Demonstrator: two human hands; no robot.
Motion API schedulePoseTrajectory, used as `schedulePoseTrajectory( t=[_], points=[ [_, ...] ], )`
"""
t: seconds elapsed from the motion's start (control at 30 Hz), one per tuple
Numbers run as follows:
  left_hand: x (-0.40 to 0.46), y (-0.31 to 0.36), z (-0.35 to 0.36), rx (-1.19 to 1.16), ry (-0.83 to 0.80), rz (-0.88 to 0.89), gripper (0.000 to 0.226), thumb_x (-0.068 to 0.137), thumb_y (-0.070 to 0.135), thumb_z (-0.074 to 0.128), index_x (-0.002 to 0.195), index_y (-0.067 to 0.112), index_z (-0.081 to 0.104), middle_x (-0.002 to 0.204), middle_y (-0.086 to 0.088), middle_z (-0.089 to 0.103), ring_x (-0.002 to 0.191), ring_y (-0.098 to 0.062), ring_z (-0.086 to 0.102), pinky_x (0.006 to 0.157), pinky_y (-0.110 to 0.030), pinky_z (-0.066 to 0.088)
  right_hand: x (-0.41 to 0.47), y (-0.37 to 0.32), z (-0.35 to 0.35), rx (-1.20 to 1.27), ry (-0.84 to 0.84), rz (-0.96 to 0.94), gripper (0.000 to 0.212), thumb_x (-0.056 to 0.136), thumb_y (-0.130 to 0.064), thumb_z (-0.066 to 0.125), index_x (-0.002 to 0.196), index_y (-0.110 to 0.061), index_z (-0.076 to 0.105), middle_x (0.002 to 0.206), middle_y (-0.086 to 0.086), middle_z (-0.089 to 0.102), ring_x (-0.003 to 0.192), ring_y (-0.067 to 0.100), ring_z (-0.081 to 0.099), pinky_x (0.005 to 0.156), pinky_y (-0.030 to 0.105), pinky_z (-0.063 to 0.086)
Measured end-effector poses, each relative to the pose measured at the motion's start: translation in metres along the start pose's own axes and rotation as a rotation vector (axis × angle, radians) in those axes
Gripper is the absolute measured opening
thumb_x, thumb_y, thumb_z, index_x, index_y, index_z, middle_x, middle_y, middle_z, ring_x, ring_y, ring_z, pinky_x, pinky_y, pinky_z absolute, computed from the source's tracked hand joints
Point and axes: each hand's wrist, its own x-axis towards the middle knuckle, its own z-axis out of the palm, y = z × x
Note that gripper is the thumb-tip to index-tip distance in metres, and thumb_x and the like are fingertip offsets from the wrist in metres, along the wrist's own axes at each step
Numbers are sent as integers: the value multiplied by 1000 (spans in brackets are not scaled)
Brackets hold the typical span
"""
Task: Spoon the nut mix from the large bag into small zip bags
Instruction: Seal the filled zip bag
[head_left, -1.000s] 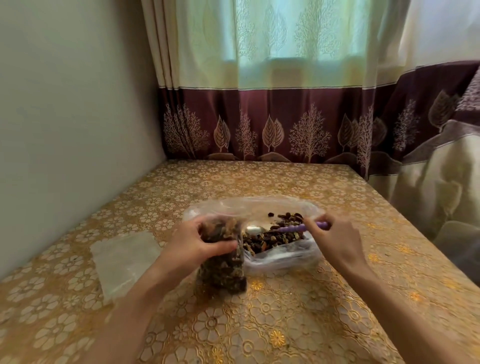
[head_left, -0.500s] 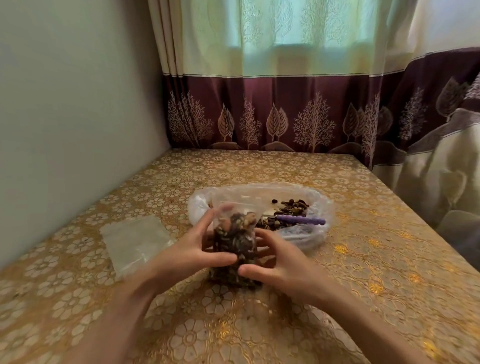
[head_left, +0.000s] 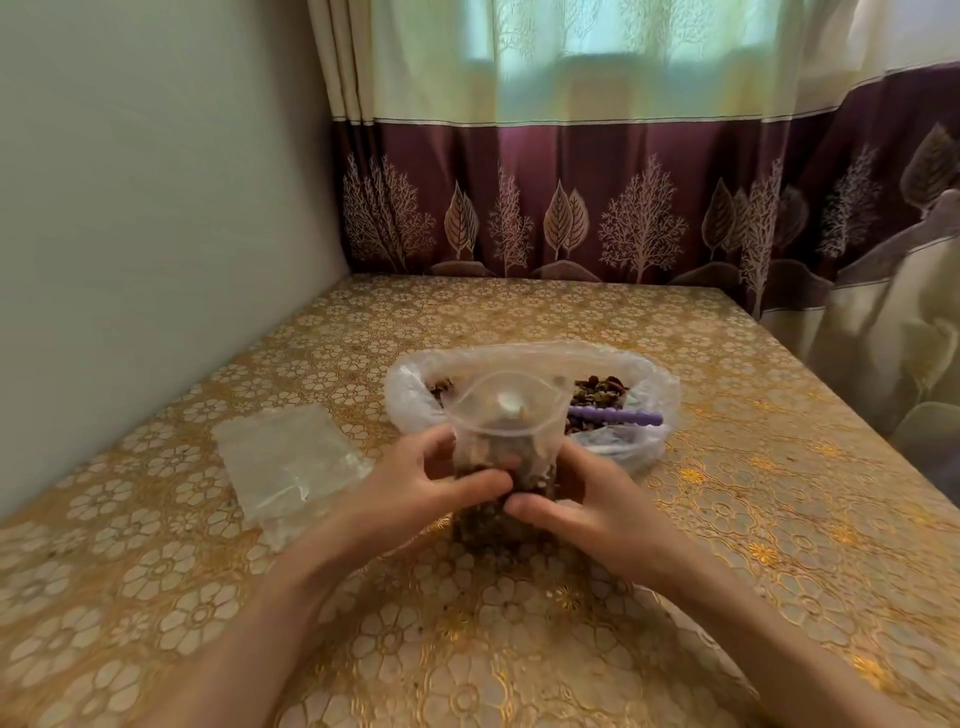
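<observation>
Now both your hands — left, right — grip the near-full zip bag — sealing remains, empty bags wait.

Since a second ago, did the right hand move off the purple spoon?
Yes. The right hand left the purple plastic spoon in the large clear bag, moving nearer to grip the small zip bag.

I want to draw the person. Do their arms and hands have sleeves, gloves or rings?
No. Both forearms are bare as far as the picture shows, with no sleeves. The left hand and right hand wear no gloves, and no rings, watch or bracelet show on the fingers or wrists.
</observation>
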Motion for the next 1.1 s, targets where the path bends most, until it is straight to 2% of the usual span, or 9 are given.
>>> schedulePoseTrajectory(
  t=[0.07,0.2,0.33,0.4,0.5,0.6,0.7,0.87,1.1],
  points=[
    [2,3,0,-30,56,57,32,68,39,79,97,35,64,96,18,70,91,1,65,71,-10,49,0,-3,0,26,72,-37,47,70,-52,69,113,-37,56,106,-12,69,100,5,64,87,37,54],
    [5,3,0,-9,-46,-4,57,59,50,73,112,43,54,106,23,66,100,4,61,77,-13,50,-3,-2,-4,118,76,-24,59,72,-52,65,126,-32,50,118,-11,64,110,7,61,91,37,53],
    [8,5,-1,27,-90,-50,47,65,47,71,109,42,54,99,33,64,94,10,61,70,-9,49,-2,-4,-6,95,102,-31,46,75,-51,63,117,-33,55,111,-11,65,105,6,61,87,33,54],
    [11,8,-1,6,-65,-38,46,64,47,70,107,36,59,102,25,67,96,5,62,72,-10,49,0,-5,-6,103,112,-22,41,78,-44,65,116,-31,57,110,-9,65,102,9,63,84,32,55],
    [15,9,1,-80,-42,13,43,70,33,70,112,26,62,106,6,70,100,-9,65,78,-19,52,3,-6,-7,149,112,-15,37,81,-37,65,116,-25,60,111,-6,66,105,12,63,85,33,54],
    [19,13,5,-178,-23,21,36,71,32,69,107,32,65,106,-1,70,101,-17,65,80,-31,56,4,-8,-8,258,154,-19,29,79,-36,66,105,-23,65,102,-5,70,99,11,66,78,28,56],
    [23,17,8,-304,-50,11,35,74,36,65,107,25,67,108,-4,69,102,-18,65,74,-26,54,6,-10,-7,363,243,-20,23,74,-35,69,94,-25,68,93,-8,71,93,6,66,71,17,52],
    [24,15,21,-318,53,34,24,79,26,56,94,25,75,98,-3,72,95,-16,67,73,-21,53,7,-13,-8,456,301,-3,21,79,-32,68,97,-23,70,102,3,72,103,19,65,86,34,51],
    [18,10,22,-365,127,31,28,79,29,52,92,20,74,96,-9,73,93,-21,68,73,-26,56,4,-19,-13,536,356,4,26,66,-43,68,78,-23,77,80,3,73,84,15,67,80,29,48]
  ],
)
